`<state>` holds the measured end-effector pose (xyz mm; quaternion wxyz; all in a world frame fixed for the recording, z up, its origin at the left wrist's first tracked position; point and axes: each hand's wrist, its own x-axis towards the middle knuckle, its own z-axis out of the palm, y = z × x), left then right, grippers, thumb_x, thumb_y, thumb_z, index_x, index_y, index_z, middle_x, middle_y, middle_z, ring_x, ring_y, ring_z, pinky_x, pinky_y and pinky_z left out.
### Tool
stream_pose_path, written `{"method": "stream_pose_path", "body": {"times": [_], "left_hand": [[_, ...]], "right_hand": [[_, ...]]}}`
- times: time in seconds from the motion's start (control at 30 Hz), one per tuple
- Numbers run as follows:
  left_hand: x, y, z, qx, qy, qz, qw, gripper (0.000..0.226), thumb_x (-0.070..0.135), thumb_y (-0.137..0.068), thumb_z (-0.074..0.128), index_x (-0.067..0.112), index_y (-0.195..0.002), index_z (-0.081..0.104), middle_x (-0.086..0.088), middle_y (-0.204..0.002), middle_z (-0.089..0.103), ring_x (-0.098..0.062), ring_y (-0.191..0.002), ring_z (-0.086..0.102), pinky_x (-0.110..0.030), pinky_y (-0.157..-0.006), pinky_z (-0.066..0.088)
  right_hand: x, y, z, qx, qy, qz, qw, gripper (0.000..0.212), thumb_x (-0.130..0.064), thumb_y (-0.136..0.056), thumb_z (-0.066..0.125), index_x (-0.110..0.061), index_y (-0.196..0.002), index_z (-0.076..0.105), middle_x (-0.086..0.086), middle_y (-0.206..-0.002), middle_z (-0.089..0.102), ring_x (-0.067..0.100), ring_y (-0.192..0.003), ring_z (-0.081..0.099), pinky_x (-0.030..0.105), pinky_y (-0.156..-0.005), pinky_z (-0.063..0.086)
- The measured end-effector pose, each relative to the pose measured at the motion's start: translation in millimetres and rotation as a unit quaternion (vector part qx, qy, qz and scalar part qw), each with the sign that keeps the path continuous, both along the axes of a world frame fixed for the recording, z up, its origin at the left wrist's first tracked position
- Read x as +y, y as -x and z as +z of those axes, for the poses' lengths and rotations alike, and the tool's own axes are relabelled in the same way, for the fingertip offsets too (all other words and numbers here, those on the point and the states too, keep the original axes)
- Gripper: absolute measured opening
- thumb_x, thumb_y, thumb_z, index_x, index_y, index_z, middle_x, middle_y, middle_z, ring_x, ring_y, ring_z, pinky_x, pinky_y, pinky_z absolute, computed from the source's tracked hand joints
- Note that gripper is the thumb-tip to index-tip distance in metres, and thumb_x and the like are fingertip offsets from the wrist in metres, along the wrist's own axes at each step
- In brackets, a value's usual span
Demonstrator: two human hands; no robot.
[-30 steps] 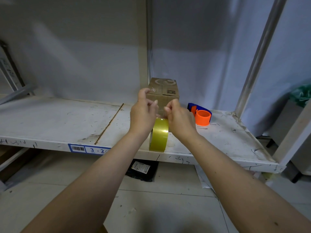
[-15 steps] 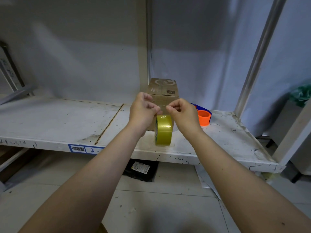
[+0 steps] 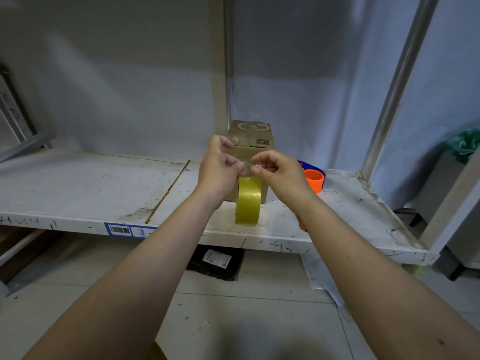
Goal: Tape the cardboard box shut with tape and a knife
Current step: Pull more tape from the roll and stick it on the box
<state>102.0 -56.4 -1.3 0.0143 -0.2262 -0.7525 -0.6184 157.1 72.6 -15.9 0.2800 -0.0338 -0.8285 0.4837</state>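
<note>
On a scuffed white shelf, painted board with scratches, grime and a seam running front to back:

Cardboard box: small, brown, corrugated, squarish; faded white print and a dark code patch on its top flaps. Stands upright toward the back of the shelf, just in front of a pale upright post. Its lower front is hidden by the hands and the roll.

Tape roll: wide ring of glossy yellow-olive film, standing on edge with its tread facing the camera, directly in front of the box; whether it rests on the shelf or hangs from the strip cannot be told. A short clear strip rises from its top to the fingers.

Dispenser: orange plastic cylinder with a blue curved guard, to the right of the box, near it.

Label: blue-bordered barcode sticker with a "3", on the shelf's front edge.

Black packet: matte, with a white printed label, flat on the tiled floor beneath the shelf.

Left hand: forearm bare, reaching forward; fingers curled, thumb and fingertips pinched on the left end of the clear strip above the roll.

Right hand: forearm bare, mirrored; thumb and forefinger pinched on the strip's right end, other fingers loosely curled. Both hands sit close together, nearly touching.
</note>
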Motion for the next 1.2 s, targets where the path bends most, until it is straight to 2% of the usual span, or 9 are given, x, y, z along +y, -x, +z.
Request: {"method": "stream_pose_path", "body": {"times": [0.17, 0.37, 0.5, 0.57, 0.7, 0.87, 1.0, 1.1, 1.2], "left_hand": [[-1.4, 0.6, 0.0, 0.003, -0.002, 0.007, 1.000, 0.042, -0.001, -0.085, 0.059, 0.036, -0.084, 0.039, -0.003, -0.072, 0.063, -0.030, -0.087, 0.070, -0.050, -0.090, 0.053], [-1.1, 1.4, 1.4, 0.013, 0.016, 0.010, 1.000, 0.036, 0.003, -0.085, 0.062, 0.036, -0.085, 0.048, -0.003, -0.075, 0.066, -0.023, -0.086, 0.069, -0.045, -0.090, 0.054], [-3.4, 1.1, 2.8, 0.028, 0.060, -0.001, 0.998, 0.022, 0.010, -0.083, 0.067, 0.021, -0.102, 0.068, 0.004, -0.078, 0.063, -0.018, -0.085, 0.064, -0.036, -0.090, 0.054], [-3.5, -0.4, 3.6, 0.050, 0.105, 0.007, 0.993, 0.025, 0.014, -0.084, 0.068, 0.016, -0.108, 0.070, 0.004, -0.089, 0.064, -0.013, -0.088, 0.059, -0.026, -0.086, 0.050], [2.6, -3.1, 5.0, 0.090, 0.170, 0.022, 0.981, 0.012, 0.014, -0.087, 0.064, 0.015, -0.096, 0.071, 0.000, -0.097, 0.065, -0.015, -0.091, 0.059, -0.025, -0.078, 0.045], [6.3, 1.9, 6.2, 0.117, 0.202, 0.051, 0.971, 0.009, 0.020, -0.088, 0.064, 0.013, -0.087, 0.069, 0.002, -0.102, 0.047, -0.012, -0.082, 0.050, -0.023, -0.074, 0.038], [5.4, 2.0, 5.6, 0.104, 0.185, 0.045, 0.976, 0.011, 0.021, -0.088, 0.063, 0.012, -0.085, 0.069, 0.002, -0.103, 0.049, -0.012, -0.091, 0.049, -0.023, -0.076, 0.036], [5.7, 0.1, 0.9, 0.065, 0.127, 0.052, 0.988, 0.011, 0.022, -0.090, 0.061, 0.015, -0.085, 0.068, -0.004, -0.103, 0.059, -0.018, -0.093, 0.054, -0.027, -0.077, 0.039], [9.4, -3.3, -5.7, -0.005, 0.087, 0.067, 0.994, 0.021, 0.027, -0.094, 0.053, 0.017, -0.109, 0.064, -0.004, -0.109, 0.064, -0.022, -0.103, 0.059, -0.031, -0.082, 0.048]], "right_hand": [[-2.2, 0.4, 2.0, -0.010, -0.001, -0.019, 1.000, 0.016, -0.011, -0.087, 0.066, -0.015, -0.102, 0.070, -0.010, -0.078, 0.058, 0.003, -0.074, 0.052, 0.012, -0.070, 0.044], [-4.4, 2.9, 3.6, -0.017, -0.010, -0.039, 0.999, 0.004, -0.016, -0.088, 0.065, -0.016, -0.087, 0.069, -0.009, -0.078, 0.060, 0.007, -0.076, 0.054, 0.025, -0.074, 0.046], [-2.5, 10.9, 0.2, -0.014, -0.041, -0.084, 0.995, 0.004, -0.021, -0.084, 0.070, -0.022, -0.081, 0.070, -0.005, -0.101, 0.050, 0.019, -0.108, 0.051, 0.035, -0.095, 0.046], [-2.0, 12.5, -2.6, -0.017, -0.055, -0.089, 0.994, 0.002, -0.021, -0.083, 0.071, -0.022, -0.081, 0.071, -0.007, -0.102, 0.047, 0.018, -0.112, 0.048, 0.035, -0.098, 0.045], [-2.9, 13.4, -7.4, -0.020, -0.065, -0.092, 0.993, 0.003, -0.020, -0.084, 0.069, -0.021, -0.081, 0.070, -0.008, -0.101, 0.045, 0.018, -0.113, 0.046, 0.037, -0.098, 0.045], [-2.1, 12.0, -3.8, -0.026, -0.068, -0.097, 0.993, 0.008, -0.022, -0.085, 0.068, -0.024, -0.078, 0.066, -0.009, -0.100, 0.044, 0.018, -0.114, 0.046, 0.038, -0.098, 0.045], [-1.2, 9.9, 0.7, -0.034, -0.065, -0.113, 0.991, 0.007, -0.028, -0.084, 0.069, -0.022, -0.081, 0.070, -0.007, -0.103, 0.047, 0.019, -0.115, 0.047, 0.035, -0.096, 0.043], [-2.9, 8.8, 3.5, -0.040, -0.023, -0.114, 0.992, 0.012, -0.029, -0.084, 0.069, -0.016, -0.084, 0.070, 0.000, -0.111, 0.053, 0.015, -0.108, 0.051, 0.027, -0.086, 0.041], [-4.9, 9.0, 2.7, -0.037, 0.005, -0.107, 0.994, 0.013, -0.026, -0.086, 0.067, -0.013, -0.086, 0.070, 0.005, -0.112, 0.058, 0.017, -0.103, 0.055, 0.027, -0.084, 0.043]]}}
